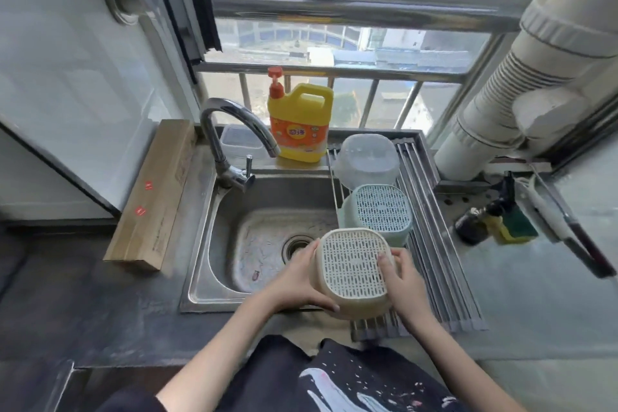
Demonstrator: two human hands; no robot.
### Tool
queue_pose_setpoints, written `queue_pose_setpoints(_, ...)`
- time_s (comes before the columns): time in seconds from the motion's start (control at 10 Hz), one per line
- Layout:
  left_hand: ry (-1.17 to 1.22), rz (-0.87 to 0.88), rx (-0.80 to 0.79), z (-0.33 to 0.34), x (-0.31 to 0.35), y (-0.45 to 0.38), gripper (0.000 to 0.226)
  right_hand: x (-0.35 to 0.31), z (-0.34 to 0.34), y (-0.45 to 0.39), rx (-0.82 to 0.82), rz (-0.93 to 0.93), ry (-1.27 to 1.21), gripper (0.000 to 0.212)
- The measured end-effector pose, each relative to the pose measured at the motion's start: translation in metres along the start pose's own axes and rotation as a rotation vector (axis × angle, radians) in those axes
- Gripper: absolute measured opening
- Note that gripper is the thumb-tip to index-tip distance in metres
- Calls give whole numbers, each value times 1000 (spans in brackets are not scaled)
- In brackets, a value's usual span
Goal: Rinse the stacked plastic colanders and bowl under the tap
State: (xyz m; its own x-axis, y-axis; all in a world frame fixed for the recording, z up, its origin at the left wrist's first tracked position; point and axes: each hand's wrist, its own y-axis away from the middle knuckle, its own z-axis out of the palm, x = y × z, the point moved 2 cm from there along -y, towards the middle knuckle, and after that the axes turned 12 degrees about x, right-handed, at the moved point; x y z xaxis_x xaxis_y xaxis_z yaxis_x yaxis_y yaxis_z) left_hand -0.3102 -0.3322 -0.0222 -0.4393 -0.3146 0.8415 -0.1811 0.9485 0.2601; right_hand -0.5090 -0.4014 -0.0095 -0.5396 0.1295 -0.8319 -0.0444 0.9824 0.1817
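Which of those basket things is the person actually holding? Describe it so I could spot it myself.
Find the steel sink, then the slatted drying rack along its right side. At the rack's near end, both hands grip an upside-down cream colander. The pale green colander and clear bowl behind it go untouched.

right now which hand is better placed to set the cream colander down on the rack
Right hand: it holds the cream colander on the side over the drying rack; the left hand is over the sink.
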Motion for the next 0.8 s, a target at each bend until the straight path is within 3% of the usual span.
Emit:
queue_pose_setpoints(0.1, -101, 2, -48, 34, 5, -8, 128, 23, -23, 0, 79, 50, 31, 23)
queue_pose_setpoints(0.3, -127, 16, -60, 75, 22, -21, 125, 55, -46, -23, 66, 113, 115, 27)
queue_pose_setpoints(0.8, -266, 17, 37, 84, 24, -16, 121, 73, -41, -46, 13, 55, 269, 43)
